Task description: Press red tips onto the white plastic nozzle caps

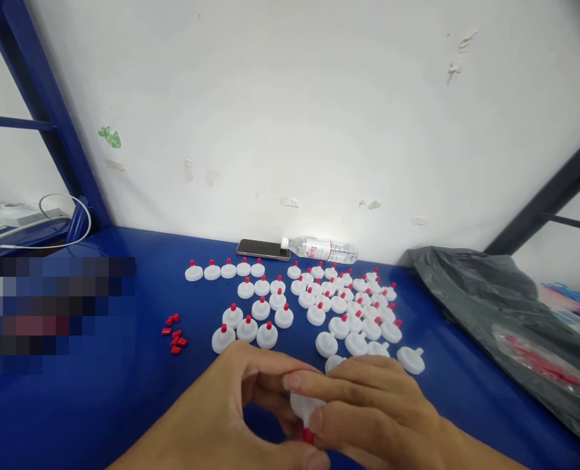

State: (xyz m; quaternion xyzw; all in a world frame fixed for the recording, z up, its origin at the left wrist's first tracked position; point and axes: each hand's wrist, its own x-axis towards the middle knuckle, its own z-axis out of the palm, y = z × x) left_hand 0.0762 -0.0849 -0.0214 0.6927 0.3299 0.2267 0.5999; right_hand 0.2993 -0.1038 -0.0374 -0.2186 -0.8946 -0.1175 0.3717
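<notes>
At the front edge of the view, a white round nozzle cap (302, 403) is held between my two hands, its spout pointing down toward me. A small red tip cap (308, 435) sits at the end of that spout. My left hand (231, 405) curls around the nozzle cap from the left. From the right, the fingers of my right hand (378, 405) press on its disc and near the red tip. Part of the nozzle cap is hidden by fingers. Beyond my right hand lie several nozzle caps without red tips, one of them a white nozzle cap (411, 360).
Several red-tipped nozzle caps (267, 335) stand in groups on the blue table (137, 281). Loose red tip caps (176, 340) lie at left. A phone (263, 249) and a water bottle (321, 250) rest by the wall. At right is a grey plastic bag (470, 307) with a clear bag (539, 359) of red pieces.
</notes>
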